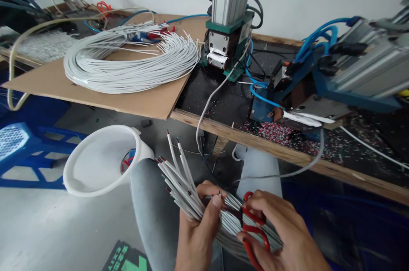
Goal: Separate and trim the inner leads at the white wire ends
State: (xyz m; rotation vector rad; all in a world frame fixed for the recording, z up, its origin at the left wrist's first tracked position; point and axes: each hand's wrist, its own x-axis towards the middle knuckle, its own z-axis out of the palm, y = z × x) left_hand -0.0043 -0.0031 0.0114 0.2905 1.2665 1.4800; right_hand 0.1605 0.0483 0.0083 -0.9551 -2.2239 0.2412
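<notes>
My left hand is closed round a thick bundle of white cables, low in the middle of the view above my knees. The cable ends fan out up and to the left and show stripped coloured cores. My right hand grips red-handled scissors, its fingers through the loops, right beside the bundle where it passes between both hands.
A large coil of white cables lies on a cardboard sheet on the bench. A green pneumatic machine and a blue one with blue hoses stand behind. A white bucket sits on the floor at left, by a blue stool.
</notes>
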